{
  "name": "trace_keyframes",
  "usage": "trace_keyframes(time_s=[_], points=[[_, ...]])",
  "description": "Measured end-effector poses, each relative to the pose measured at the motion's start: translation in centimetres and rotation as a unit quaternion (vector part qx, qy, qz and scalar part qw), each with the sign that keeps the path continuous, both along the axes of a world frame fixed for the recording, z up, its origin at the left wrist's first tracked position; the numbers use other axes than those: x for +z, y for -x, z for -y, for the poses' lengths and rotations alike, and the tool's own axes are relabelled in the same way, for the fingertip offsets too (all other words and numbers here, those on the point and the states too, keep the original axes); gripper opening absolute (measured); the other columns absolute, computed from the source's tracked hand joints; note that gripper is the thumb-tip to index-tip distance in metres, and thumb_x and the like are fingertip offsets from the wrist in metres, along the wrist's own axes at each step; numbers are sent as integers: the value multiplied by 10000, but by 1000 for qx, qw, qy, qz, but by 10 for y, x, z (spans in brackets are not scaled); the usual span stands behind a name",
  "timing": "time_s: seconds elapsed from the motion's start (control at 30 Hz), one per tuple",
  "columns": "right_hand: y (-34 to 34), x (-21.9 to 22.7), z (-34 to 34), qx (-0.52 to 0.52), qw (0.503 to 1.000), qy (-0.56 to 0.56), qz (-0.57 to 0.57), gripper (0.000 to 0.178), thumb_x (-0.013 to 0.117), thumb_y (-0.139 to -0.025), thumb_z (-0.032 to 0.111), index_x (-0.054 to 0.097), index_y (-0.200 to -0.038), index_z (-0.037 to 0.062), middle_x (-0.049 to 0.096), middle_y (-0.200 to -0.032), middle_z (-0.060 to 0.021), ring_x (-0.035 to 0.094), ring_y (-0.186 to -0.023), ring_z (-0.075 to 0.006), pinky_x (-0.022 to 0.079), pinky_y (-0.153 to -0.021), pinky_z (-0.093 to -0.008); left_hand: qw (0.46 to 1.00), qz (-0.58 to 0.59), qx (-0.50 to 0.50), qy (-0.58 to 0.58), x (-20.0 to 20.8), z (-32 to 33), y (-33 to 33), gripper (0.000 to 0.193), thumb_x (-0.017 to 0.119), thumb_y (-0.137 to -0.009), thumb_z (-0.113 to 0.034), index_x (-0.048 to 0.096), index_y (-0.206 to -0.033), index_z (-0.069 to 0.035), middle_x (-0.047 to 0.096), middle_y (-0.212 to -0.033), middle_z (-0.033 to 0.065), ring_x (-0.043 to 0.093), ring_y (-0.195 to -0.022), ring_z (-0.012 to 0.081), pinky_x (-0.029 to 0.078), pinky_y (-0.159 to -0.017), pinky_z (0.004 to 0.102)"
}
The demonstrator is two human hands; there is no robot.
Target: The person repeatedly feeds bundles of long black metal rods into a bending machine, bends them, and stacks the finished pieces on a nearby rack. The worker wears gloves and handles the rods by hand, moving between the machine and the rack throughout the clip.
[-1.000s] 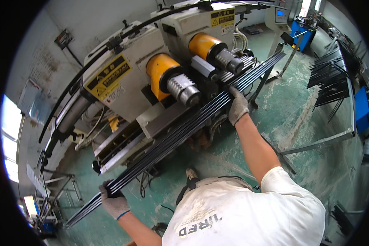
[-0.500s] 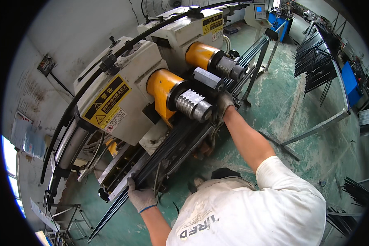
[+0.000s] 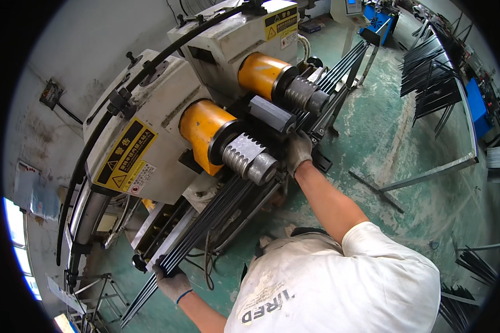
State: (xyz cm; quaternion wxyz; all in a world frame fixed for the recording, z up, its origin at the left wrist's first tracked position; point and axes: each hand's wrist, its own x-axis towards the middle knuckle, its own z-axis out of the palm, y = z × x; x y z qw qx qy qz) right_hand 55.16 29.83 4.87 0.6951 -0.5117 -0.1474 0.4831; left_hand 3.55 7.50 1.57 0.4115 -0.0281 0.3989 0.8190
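dark rods (image 3: 213,213) | shifted inward since first frame | now partly hidden, apparently beneath nearer ribbed shaft (image 3: 242,155)

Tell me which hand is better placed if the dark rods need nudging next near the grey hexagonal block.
Probably the right hand: it is close beside the block, where the rods pass, though its grip is unclear. The left hand holds them near their lower-left end.

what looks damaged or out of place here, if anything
The green floor looks worn, with pale scuffed patches right of the machine. The wall at left has dark smudges. Nothing odd shows on the rods in the left hand.
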Motion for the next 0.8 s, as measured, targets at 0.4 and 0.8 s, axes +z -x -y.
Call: trace_keyframes(time_s=[0.4, 0.8], points=[[-63, -74, 35, 18, 981, -99, 163, 344, 660, -1122, 248, 749, -1343, 1, 788, -1288, -92, 718, -1213, -214, 554, -1049, -367, 997, 63, 5, -51, 8, -23, -83, 358, 631, -1160, -233, 705, -1401, 21, 746, -1429, 182, 684, -1364, 340, 524, -1237, 494], [-72, -126, 105, 66, 990, 60, 105, 564, 783, -1080, 330, 672, -1489, -42, 732, -1418, -105, 664, -1259, -216, 496, -1132, -371, 992, 79, -74, -63, 6, -32, -137, 253, 714, -1116, -235, 740, -1311, -76, 788, -1309, 94, 725, -1262, 293, 561, -1176, 494]])
